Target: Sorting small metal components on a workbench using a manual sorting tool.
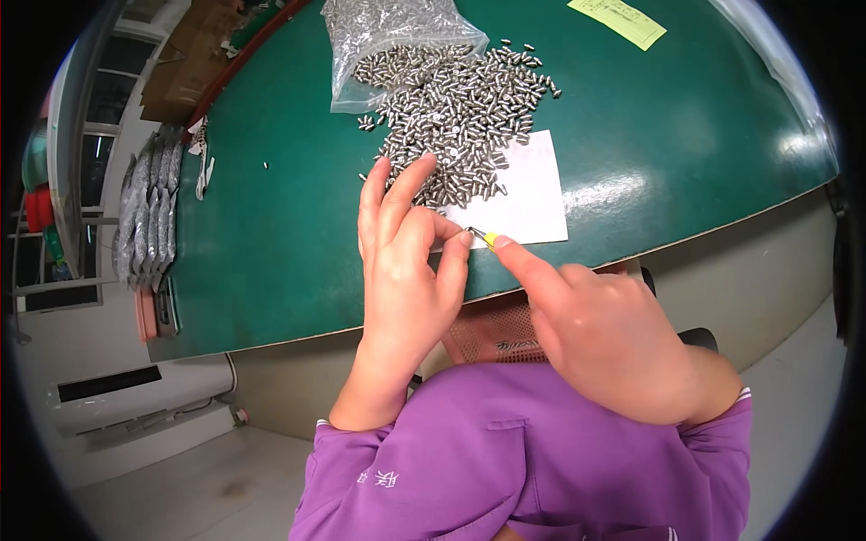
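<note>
My left hand (408, 261) is at the near edge of a pile of small silvery metal parts (465, 113), its other fingers raised over the pile. Thumb and forefinger pinch one small metal part (468, 230), mostly hidden by the fingertips. My right hand (613, 338) is closed around a slim tool (490, 239) with a yellow front end and a dark thin tip. That tip meets the pinched part or lies right beside it; I cannot tell which. Beneath the fingertips is a sheet of white paper (532, 194), partly covered by the pile.
A clear plastic bag (397, 22) spills the parts onto the green tabletop (280, 243). A yellow slip (622, 18) lies at the far right. Several filled plastic packs (149, 212) stand past the left edge. Below the near edge is a pink perforated basket (492, 334).
</note>
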`<control>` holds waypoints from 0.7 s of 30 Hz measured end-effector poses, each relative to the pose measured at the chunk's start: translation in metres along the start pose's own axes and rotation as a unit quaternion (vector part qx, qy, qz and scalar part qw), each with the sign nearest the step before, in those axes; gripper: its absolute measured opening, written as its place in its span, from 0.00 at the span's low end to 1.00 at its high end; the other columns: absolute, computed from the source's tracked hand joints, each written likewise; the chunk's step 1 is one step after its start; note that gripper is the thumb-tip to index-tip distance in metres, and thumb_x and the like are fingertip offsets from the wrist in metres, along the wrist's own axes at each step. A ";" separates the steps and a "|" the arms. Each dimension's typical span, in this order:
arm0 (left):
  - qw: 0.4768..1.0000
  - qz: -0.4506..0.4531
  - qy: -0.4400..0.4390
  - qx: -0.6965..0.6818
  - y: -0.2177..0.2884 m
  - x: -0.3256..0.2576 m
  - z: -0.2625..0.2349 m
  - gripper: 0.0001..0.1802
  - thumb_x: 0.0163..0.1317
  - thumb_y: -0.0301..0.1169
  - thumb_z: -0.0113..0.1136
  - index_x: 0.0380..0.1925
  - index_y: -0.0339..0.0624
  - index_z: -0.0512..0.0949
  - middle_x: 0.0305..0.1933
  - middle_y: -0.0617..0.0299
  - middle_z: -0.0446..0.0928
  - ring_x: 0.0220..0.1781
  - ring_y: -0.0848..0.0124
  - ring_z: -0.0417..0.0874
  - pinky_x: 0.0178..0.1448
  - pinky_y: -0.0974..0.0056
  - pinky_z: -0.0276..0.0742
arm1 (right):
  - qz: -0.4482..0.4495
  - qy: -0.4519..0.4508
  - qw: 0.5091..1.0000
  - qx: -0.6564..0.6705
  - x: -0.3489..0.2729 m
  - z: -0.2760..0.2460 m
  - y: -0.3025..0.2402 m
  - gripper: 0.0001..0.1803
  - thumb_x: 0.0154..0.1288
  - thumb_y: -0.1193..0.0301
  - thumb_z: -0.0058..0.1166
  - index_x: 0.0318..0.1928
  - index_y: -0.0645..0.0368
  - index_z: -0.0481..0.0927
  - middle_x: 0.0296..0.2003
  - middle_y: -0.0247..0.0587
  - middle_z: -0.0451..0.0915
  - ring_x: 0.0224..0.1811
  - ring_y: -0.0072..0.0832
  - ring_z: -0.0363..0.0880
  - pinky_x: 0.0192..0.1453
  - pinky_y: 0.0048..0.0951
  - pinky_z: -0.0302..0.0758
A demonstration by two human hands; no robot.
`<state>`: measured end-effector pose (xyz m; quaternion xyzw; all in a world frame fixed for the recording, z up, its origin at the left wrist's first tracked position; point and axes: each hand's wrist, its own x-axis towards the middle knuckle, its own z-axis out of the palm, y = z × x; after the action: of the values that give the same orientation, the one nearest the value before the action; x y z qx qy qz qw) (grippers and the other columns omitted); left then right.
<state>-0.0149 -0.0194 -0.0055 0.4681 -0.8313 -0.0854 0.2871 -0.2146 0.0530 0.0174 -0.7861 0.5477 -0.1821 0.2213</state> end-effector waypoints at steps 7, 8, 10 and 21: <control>0.999 0.016 -0.035 -0.027 0.005 -0.010 -0.015 0.09 0.53 0.24 0.73 0.33 0.42 0.81 0.75 0.45 0.65 0.79 0.35 0.57 0.77 0.38 0.56 | 0.000 0.060 0.997 0.038 -0.008 0.014 0.007 0.33 0.65 0.78 0.55 0.71 0.50 0.71 0.27 0.45 0.79 0.24 0.43 0.80 0.32 0.43 0.80; 1.000 0.013 -0.022 -0.017 0.004 -0.010 -0.017 0.09 0.54 0.24 0.73 0.33 0.42 0.81 0.75 0.44 0.65 0.79 0.35 0.57 0.77 0.38 0.56 | 0.006 0.063 0.997 0.052 -0.010 0.014 0.007 0.33 0.65 0.78 0.55 0.71 0.50 0.71 0.28 0.45 0.79 0.25 0.44 0.80 0.34 0.44 0.80; 0.998 -0.021 0.031 0.044 -0.004 -0.006 -0.010 0.08 0.57 0.25 0.71 0.35 0.41 0.81 0.74 0.44 0.65 0.78 0.36 0.58 0.77 0.39 0.56 | 0.011 0.067 0.996 0.065 -0.011 0.013 0.006 0.33 0.65 0.78 0.55 0.71 0.50 0.71 0.28 0.46 0.80 0.26 0.45 0.81 0.36 0.45 0.80; 0.999 0.005 -0.042 -0.003 -0.001 -0.001 -0.010 0.09 0.59 0.18 0.65 0.38 0.43 0.82 0.74 0.50 0.67 0.79 0.39 0.58 0.77 0.43 0.60 | 0.010 0.057 0.995 0.077 -0.011 0.012 0.007 0.34 0.64 0.79 0.54 0.72 0.50 0.71 0.28 0.45 0.80 0.28 0.44 0.81 0.38 0.44 0.80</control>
<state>-0.0078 -0.0177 0.0020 0.4591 -0.8447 -0.1058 0.2541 -0.2175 0.0632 0.0029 -0.7493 0.5517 -0.2663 0.2514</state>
